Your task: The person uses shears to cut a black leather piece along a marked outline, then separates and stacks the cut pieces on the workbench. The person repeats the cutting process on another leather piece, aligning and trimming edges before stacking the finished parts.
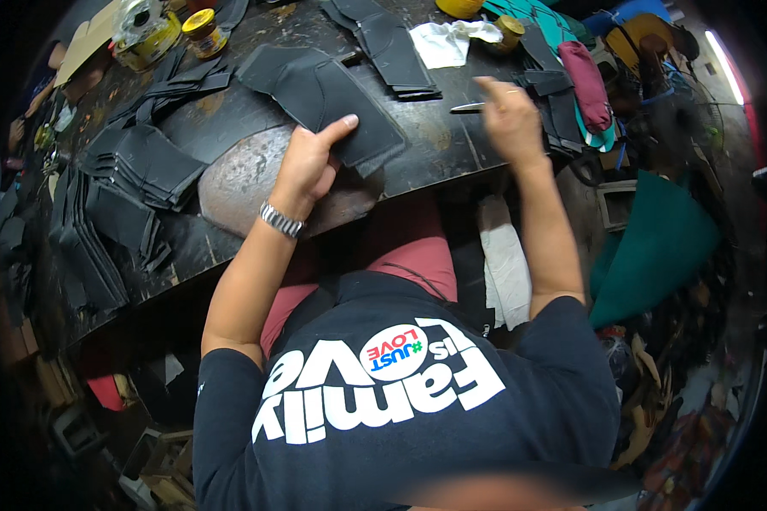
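Note:
My left hand [313,163] is closed on a black shoe-upper piece [314,89], its thumb pressed on top near the piece's right edge. The piece has a stitched curved seam and is held above a rounded, worn slab [240,176] at the table's near edge. To the right, my right hand [511,123] is over the tabletop, slightly blurred, with its index finger stretched to the left. A thin, pointed metal tool [466,108] shows beside its fingers; I cannot tell whether the hand grips it. The curled fingers are partly hidden.
Stacks of black cut pieces [141,162] cover the table's left side, with more black pieces [388,47] at the far middle. A yellow jar [203,32], a white cloth [447,43] and a small tin [509,34] stand farther back. A maroon roll [584,85] lies right.

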Available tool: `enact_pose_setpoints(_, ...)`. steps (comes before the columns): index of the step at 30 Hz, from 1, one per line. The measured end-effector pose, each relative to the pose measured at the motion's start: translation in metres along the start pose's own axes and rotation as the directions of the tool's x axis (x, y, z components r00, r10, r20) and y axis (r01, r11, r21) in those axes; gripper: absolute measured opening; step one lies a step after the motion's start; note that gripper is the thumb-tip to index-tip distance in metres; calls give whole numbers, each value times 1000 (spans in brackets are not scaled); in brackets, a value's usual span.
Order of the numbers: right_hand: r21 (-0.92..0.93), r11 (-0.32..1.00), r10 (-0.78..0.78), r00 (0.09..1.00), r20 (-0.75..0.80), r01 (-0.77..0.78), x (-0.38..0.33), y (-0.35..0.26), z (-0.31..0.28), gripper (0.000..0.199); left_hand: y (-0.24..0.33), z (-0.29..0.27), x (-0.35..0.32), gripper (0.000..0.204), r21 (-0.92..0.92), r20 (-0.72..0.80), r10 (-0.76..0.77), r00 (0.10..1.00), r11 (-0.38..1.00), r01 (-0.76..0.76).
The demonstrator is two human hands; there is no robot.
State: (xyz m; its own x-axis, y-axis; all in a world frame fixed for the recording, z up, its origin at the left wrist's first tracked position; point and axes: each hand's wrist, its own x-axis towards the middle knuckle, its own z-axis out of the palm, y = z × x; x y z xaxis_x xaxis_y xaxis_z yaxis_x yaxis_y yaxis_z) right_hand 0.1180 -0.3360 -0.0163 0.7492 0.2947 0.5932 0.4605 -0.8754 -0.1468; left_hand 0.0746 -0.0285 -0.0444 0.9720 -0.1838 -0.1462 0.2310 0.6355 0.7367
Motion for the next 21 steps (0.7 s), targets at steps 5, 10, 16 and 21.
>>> enact_pose_setpoints(5,-507,858,262,919,294,-82,-20,110,5,24,4,-9,-51,39,30,75,23,997,999,-25)
enact_pose_setpoints(10,-474,877,163,879,449,80,-12,127,10,19,1,-18,-75,41,24,32,12,999,1000,-13)
enact_pose_setpoints(16,-406,905,372,703,606,-129,2,76,-12,25,1,-20,-86,39,59,42,10,999,998,-12)
enact_pose_setpoints(21,-355,881,466,701,539,-313,-28,26,-37,23,-1,-21,-84,37,29,41,70,997,997,-71)
